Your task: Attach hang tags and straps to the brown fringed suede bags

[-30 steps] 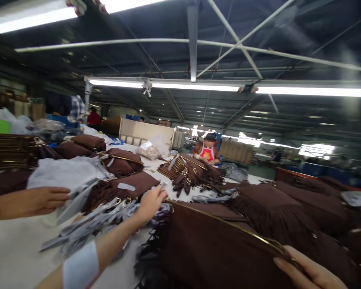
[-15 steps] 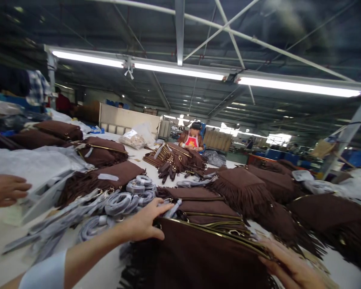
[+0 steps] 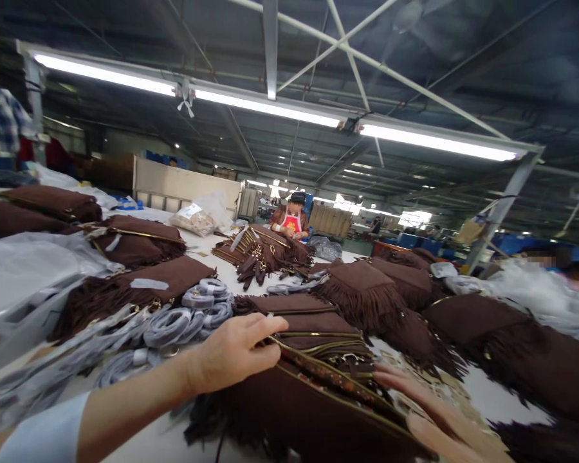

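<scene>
A dark brown fringed bag (image 3: 289, 408) lies before me, its gold zip open along the top and a patterned lining (image 3: 340, 379) showing inside. At the zip's left end, my left hand (image 3: 238, 350) is closed, thumb and fingers pinching the bag's top corner; the zip pull is hidden. My right hand (image 3: 444, 411) is at the bag's right end, its fingers stretched apart and slightly blurred, the thumb against the rim. Just behind the opening lies a stack of similar brown bags (image 3: 313, 325). Grey wrapped straps (image 3: 174, 326) lie in coils left of my left hand.
More fringed bags cover the table, on the left (image 3: 139, 238) and right (image 3: 506, 341). A clear plastic bag (image 3: 195, 218) stands farther back. A person in a red apron (image 3: 292, 222) sits across the table. Strip lights (image 3: 270, 106) hang overhead.
The bag's zip was closed and now gapes, showing the lining. My left hand has closed on its left corner. Another person's hand at the far left has gone from view; my view has shifted right.
</scene>
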The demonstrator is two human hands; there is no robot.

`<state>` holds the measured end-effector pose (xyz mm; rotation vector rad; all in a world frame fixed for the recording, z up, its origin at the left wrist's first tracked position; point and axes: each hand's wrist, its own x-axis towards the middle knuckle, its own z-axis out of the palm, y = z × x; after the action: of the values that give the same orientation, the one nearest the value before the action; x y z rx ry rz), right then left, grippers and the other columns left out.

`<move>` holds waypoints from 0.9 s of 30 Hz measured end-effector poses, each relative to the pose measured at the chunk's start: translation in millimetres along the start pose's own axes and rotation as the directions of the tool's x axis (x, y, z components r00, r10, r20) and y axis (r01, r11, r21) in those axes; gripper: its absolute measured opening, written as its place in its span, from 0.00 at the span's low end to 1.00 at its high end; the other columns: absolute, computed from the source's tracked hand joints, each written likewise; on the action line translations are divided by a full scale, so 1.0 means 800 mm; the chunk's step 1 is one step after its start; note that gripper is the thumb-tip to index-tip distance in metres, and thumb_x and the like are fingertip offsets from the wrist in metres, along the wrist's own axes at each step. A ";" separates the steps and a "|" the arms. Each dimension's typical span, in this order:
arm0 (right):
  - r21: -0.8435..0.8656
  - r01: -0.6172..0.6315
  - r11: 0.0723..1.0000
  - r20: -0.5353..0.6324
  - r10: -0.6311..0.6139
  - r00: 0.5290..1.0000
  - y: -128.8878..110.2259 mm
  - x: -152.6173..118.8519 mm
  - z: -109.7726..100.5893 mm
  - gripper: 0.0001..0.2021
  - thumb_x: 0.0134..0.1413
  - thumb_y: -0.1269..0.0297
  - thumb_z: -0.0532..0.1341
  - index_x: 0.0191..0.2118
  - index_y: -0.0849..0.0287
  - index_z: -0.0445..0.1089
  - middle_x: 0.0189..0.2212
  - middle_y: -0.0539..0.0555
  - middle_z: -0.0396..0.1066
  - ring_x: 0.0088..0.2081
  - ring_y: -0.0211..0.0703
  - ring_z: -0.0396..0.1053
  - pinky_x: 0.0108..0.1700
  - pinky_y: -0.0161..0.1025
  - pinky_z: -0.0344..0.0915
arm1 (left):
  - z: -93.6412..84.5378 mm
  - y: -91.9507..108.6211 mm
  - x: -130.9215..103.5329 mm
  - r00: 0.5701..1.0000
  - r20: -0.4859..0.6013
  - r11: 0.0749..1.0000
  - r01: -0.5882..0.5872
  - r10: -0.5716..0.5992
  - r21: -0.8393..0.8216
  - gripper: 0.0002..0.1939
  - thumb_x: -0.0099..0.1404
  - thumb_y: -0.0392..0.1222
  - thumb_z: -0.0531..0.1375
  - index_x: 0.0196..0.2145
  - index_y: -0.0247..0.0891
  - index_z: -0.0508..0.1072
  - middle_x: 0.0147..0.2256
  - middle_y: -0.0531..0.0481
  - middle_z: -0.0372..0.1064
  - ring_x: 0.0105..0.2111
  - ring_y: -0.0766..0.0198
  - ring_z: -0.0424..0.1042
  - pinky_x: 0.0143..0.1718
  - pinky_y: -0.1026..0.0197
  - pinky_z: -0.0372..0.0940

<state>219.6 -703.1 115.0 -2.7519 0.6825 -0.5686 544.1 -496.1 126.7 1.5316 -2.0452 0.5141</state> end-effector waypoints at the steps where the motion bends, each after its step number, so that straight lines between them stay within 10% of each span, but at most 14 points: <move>1: -0.009 -0.006 1.000 0.014 0.006 1.000 -0.020 0.005 -0.001 0.23 0.60 0.50 0.56 0.59 0.46 0.65 0.61 0.53 0.62 0.60 0.52 0.61 0.59 0.46 0.63 | -0.002 0.003 0.003 1.000 0.000 1.000 -0.008 0.008 -0.013 0.17 0.71 0.38 0.46 0.39 0.39 0.75 0.49 0.44 0.70 0.43 0.60 0.70 0.49 0.58 0.66; 6: -0.121 0.075 0.990 0.127 -0.060 0.990 -0.105 0.047 0.026 0.13 0.62 0.60 0.53 0.43 0.53 0.74 0.41 0.55 0.78 0.43 0.49 0.74 0.45 0.41 0.68 | -0.014 0.021 0.000 0.996 -0.031 0.997 -0.078 0.078 0.009 0.16 0.71 0.36 0.47 0.45 0.40 0.75 0.50 0.44 0.71 0.47 0.58 0.71 0.53 0.53 0.65; 13: -0.282 0.008 0.959 -0.148 -0.051 0.988 -0.104 0.084 0.038 0.11 0.61 0.71 0.51 0.33 0.54 0.69 0.29 0.51 0.75 0.33 0.44 0.73 0.32 0.35 0.59 | -0.013 0.064 -0.039 0.853 0.333 0.895 -0.442 0.402 0.052 0.13 0.69 0.33 0.51 0.38 0.41 0.76 0.50 0.45 0.72 0.58 0.57 0.61 0.63 0.50 0.53; 19: -0.491 0.173 0.854 -0.165 -0.286 0.944 -0.115 0.040 0.089 0.12 0.60 0.75 0.51 0.43 0.55 0.68 0.33 0.53 0.74 0.32 0.43 0.72 0.30 0.35 0.60 | -0.016 0.067 -0.053 0.892 0.420 0.973 -0.217 0.164 0.080 0.04 0.60 0.33 0.59 0.33 0.38 0.73 0.38 0.45 0.73 0.49 0.51 0.66 0.59 0.44 0.55; 24: -0.477 0.519 0.709 -0.191 -0.660 0.727 -0.120 -0.034 0.205 0.11 0.60 0.77 0.51 0.40 0.59 0.68 0.20 0.48 0.67 0.18 0.39 0.63 0.18 0.36 0.52 | 0.019 0.065 -0.124 0.894 0.446 0.998 0.033 -0.052 0.050 0.09 0.57 0.42 0.61 0.35 0.37 0.74 0.38 0.43 0.73 0.40 0.52 0.67 0.45 0.53 0.62; 27: -0.406 0.381 0.831 -0.181 -0.482 0.858 -0.113 -0.031 0.220 0.07 0.61 0.70 0.53 0.39 0.56 0.69 0.24 0.50 0.70 0.24 0.42 0.67 0.22 0.36 0.57 | 0.070 0.060 -0.164 0.908 0.396 0.991 0.120 -0.134 0.061 0.04 0.56 0.40 0.61 0.27 0.39 0.74 0.31 0.45 0.73 0.35 0.54 0.67 0.36 0.57 0.62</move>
<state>309.9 -588.1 -20.5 -3.2345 0.2035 -1.0360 516.4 -416.3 2.4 1.9030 -2.2169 0.1956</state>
